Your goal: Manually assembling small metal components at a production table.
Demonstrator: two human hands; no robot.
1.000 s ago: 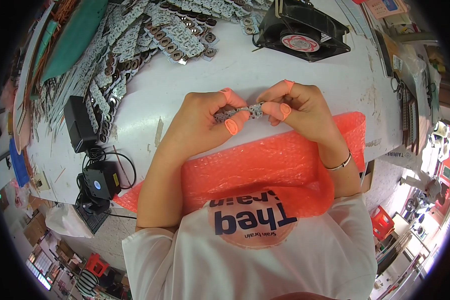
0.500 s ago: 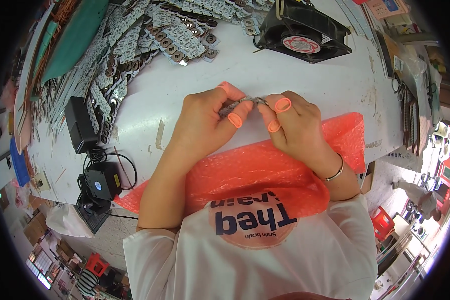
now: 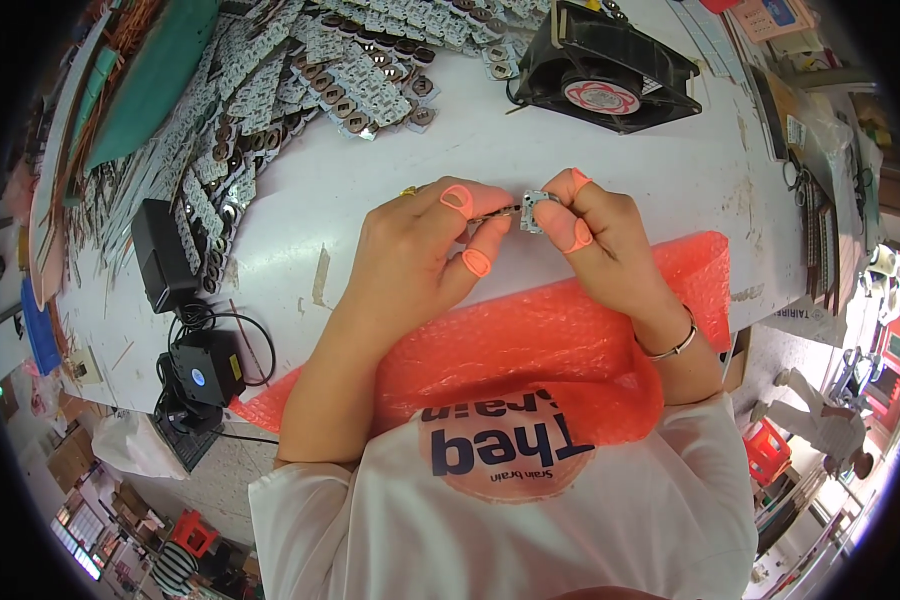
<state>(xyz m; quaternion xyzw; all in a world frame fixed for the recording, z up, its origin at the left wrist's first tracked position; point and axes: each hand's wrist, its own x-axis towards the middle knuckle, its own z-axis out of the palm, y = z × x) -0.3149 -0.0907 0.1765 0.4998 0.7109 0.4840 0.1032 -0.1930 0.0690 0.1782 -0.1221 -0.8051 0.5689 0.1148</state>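
Observation:
Above the white table, my left hand [image 3: 415,235] pinches a thin strip of small circuit boards [image 3: 490,213], seen nearly edge-on and mostly hidden by the fingers. My right hand [image 3: 600,220] grips a small square silver-grey circuit board [image 3: 532,212] between thumb and forefinger. The board's face shows just at the end of the strip; whether the two still join cannot be told. Orange finger cots cover the thumb and forefinger of both hands. Below my hands, red bubble wrap [image 3: 510,335] lies along the table's near edge and over my lap.
Several similar board strips with round dark parts [image 3: 355,85] are heaped at the far left, beside thin pale strips and a green container [image 3: 155,95]. A black fan [image 3: 610,75] stands at the far right. Black power adapters [image 3: 205,365] with cables lie at left. A person [image 3: 825,425] is at right.
My right hand has turned, and the small board's flat face now shows. The strip in my left hand now appears edge-on. The person at the right has moved.

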